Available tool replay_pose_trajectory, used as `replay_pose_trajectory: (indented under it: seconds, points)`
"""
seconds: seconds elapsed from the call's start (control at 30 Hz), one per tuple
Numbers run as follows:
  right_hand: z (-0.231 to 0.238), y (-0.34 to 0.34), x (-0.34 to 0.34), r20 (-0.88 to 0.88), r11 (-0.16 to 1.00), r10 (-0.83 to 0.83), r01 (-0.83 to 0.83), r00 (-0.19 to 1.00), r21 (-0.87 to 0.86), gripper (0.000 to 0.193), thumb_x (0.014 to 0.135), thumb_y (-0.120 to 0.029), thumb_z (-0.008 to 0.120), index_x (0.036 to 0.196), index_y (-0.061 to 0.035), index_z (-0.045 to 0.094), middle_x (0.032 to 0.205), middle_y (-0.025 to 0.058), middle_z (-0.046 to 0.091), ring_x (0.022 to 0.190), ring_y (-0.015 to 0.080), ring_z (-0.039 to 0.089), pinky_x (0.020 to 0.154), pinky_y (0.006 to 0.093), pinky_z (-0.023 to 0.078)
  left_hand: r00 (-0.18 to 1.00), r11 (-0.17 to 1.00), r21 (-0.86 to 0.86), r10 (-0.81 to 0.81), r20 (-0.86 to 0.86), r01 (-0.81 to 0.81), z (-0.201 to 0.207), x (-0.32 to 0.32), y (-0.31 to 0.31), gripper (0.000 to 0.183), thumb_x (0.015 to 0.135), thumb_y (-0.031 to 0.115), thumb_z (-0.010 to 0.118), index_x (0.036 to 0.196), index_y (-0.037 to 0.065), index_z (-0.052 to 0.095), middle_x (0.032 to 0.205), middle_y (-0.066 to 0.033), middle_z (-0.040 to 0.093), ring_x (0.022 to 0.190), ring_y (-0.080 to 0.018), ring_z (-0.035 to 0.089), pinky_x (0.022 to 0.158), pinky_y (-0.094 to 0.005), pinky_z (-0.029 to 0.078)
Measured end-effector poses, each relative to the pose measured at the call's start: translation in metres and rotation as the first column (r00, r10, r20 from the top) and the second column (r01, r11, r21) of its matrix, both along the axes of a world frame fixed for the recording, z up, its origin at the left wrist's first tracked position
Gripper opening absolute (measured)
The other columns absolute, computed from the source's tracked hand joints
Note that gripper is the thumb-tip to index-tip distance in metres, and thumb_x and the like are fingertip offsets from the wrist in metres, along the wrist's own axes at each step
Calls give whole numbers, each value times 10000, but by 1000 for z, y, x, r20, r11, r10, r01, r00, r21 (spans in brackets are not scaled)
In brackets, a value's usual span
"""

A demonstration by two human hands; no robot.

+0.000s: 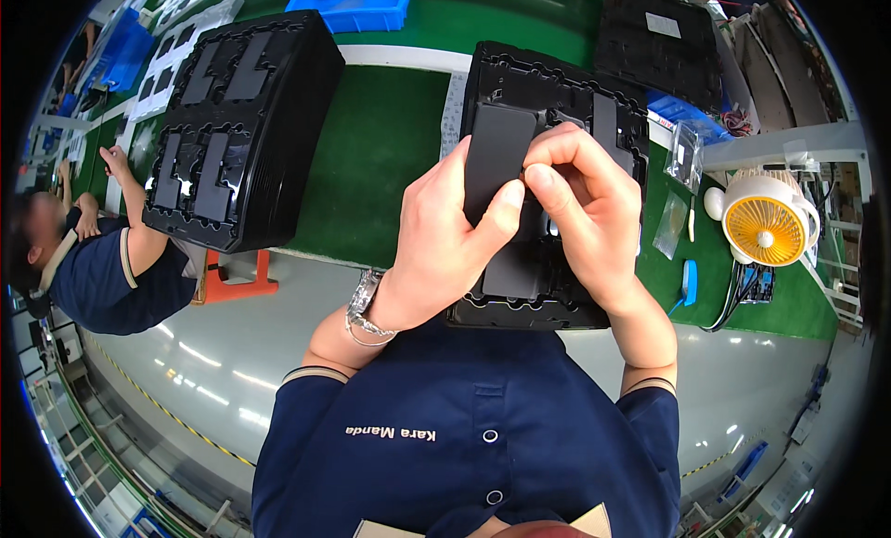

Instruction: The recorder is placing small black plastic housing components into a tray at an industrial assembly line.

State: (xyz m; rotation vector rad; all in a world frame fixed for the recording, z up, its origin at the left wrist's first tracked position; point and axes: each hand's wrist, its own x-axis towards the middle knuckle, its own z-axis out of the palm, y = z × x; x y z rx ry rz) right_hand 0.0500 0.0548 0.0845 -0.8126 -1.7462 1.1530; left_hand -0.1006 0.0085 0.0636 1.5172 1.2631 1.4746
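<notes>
My left hand (444, 230) is closed round a flat, dark rectangular piece (501, 146) with rounded corners, its thumb lying along the near right edge. My right hand (594, 218) is pinched, thumb against forefinger, right at that piece's right edge; whatever lies between these fingertips is too small to make out. Beneath both hands is a black moulded plastic tray (520, 313) with shaped pockets. Similar dark pieces lie in it, one (512, 269) below my hands and another (605, 120) at the far right. My forearms and hands cover part of the tray.
To the left stands a tall stack of black trays (302, 120) holding dark pieces. At the right are a white-and-yellow fan (764, 230), clear plastic bags (670, 224) and a blue tool (688, 283). A blue bin (357, 4) is at the back. A co-worker (93, 259) sits at the left.
</notes>
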Motion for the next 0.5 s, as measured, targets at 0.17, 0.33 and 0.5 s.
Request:
replay_pose_trajectory:
  seconds: [0.17,0.33,0.5]
  points:
    - [-4,2,0,-19,1000,8,-8,1000,-18,98,898,-64,645,881,15,589,806,56,602,748,144,575,702,279,466,999,1000,-23,-19,40,20,-2,0,1,253,875,111,616,1093,-12,580,876,-109,642,751,-198,629,697,-320,509]
    - [-6,1,-1,-29,1000,-10,10,1000,-23,100,894,-60,649,874,15,586,800,56,602,753,143,578,700,280,466,1000,999,-53,-6,22,7,0,2,0,251,885,121,611,1097,-11,580,893,-103,647,770,-184,628,711,-314,509]
    - [-4,7,2,-80,999,29,-32,996,-37,122,919,-107,624,967,4,614,900,70,622,814,162,599,771,288,485,927,964,-193,-104,360,183,0,-2,-5,232,931,166,596,1087,-5,583,875,-31,629,741,-105,587,681,-269,490]
